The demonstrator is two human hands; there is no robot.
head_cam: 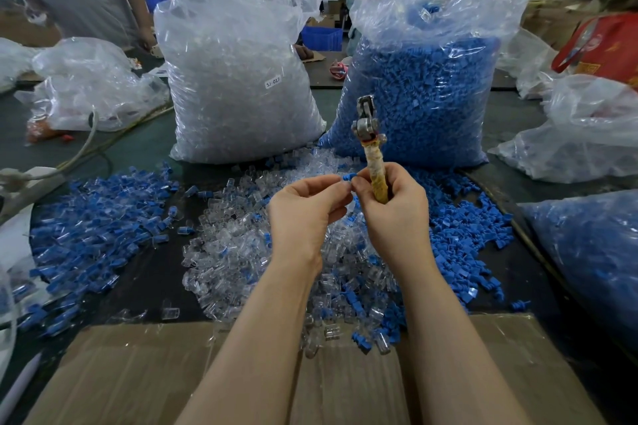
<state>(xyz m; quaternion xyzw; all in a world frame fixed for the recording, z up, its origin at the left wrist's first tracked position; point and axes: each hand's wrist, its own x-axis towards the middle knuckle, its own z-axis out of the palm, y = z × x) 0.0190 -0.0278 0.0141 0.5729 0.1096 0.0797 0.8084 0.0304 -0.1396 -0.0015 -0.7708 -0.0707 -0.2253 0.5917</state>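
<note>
Blue plug (349, 177), tool (372, 152) in hands (303, 209) (392, 214)

The plug (349, 177) is blue. The tool (378, 179) has a yellow-tan wrapped handle and a dull grey metal head. The left bag (238, 79) is clear with a white label (272, 82); the right bag (421, 97) shows solid blue. The desk (145, 272) is dark grey-green, with blue and clear heaps (241, 235) on it. The near cardboard (138, 373) is brown. The far right sack (600, 45) is red.
</note>
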